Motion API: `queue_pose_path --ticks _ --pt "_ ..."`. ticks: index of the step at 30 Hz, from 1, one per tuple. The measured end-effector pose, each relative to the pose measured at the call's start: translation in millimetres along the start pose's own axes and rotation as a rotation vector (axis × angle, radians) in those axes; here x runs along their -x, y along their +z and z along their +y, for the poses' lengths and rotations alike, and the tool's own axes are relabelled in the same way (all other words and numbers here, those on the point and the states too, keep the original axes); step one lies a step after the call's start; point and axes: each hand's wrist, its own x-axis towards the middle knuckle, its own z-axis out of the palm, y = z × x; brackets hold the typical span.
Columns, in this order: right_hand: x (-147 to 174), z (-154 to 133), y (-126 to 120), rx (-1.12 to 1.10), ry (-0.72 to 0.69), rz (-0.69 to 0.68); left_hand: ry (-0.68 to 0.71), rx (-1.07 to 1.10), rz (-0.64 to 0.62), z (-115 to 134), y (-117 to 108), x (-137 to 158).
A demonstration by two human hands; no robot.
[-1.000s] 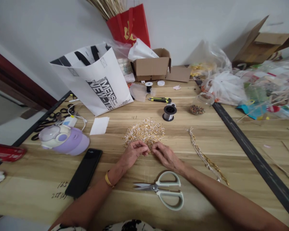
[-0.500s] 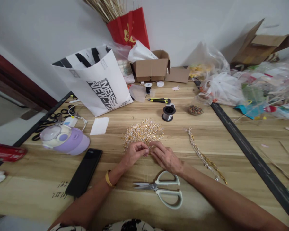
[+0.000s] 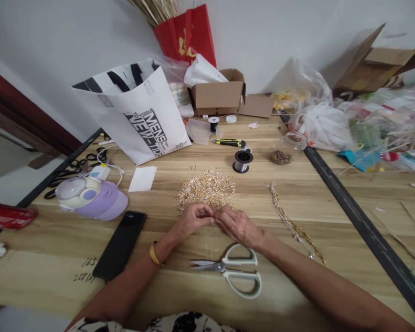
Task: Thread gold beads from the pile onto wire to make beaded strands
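A heap of small gold and clear beads [image 3: 206, 186] lies on the wooden table. At its near edge my left hand [image 3: 195, 219] is closed in a pinch, thumb against fingers. My right hand [image 3: 238, 225] meets it there, its fingertips pressed together beside the left ones. What the fingertips hold is too small to make out. Scissors [image 3: 224, 267] with pale handles lie partly open just below my hands, blades toward the left. To the right, strands of silver and gold beads [image 3: 290, 223] are stretched out on the table.
A black phone [image 3: 120, 244] and a purple and cream device [image 3: 93, 198] are at left. Beyond the beads stand a wire spool [image 3: 242, 161], a yellow-black cutter [image 3: 228, 143] and a glass jar [image 3: 288, 148]. A white bag [image 3: 138, 115] and a cardboard box [image 3: 218, 94] line the back.
My right fingers have curled in and drawn closer to the left fingertips. The heap, scissors and strands lie as before; the view has shifted slightly.
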Motion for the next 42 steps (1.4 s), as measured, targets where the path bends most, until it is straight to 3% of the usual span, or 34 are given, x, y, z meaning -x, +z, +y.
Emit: queue_pose_path --ticks 12,25,36,42 --pt "0 -2 0 0.023 -0.001 -0.037 0.067 -0.041 0.075 -7 7 0" --pt "0 -2 0 0.002 0.013 0.035 0.019 0.021 0.066 -9 9 -2" --pt "-6 -9 -5 -0.368 0.154 0.146 0.009 0.037 0.054 2 7 1" --pt "-6 -9 -3 -0.443 0.227 0.173 0.063 0.006 0.069 6 5 2"
